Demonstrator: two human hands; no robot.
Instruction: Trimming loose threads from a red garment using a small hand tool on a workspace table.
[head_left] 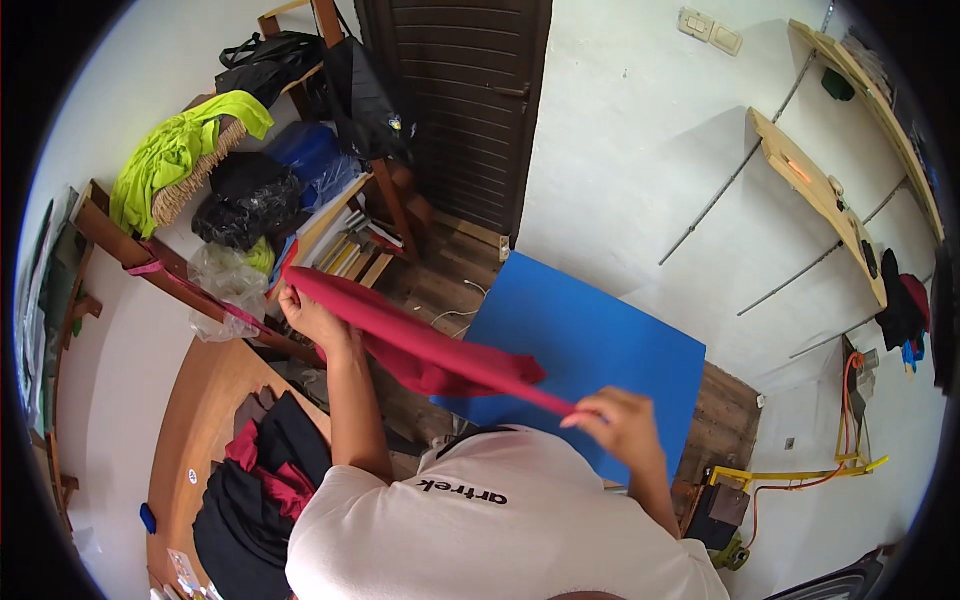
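A dark red piece of cloth (430, 345) is stretched in the air between my two hands, sloping down from left to right. My left hand (318, 318) is closed on its upper left end. With thumb and fingers, my right hand (615, 422) pinches the narrow right end; this hand is slightly blurred. The middle of the cloth sags in loose folds. Below and beyond it is a flat blue tabletop (590, 340), with the cloth's right part hanging over its left side. Whether the cloth is a garment cannot be made out.
At the left, a wooden table (185, 440) bears a heap of black and red cloth (250, 500). Beyond it, a wooden rack (190, 285) holds bags and a lime-yellow garment (190, 145). A dark door (460, 110) stands ahead; wall shelves (820, 190) are at the right.
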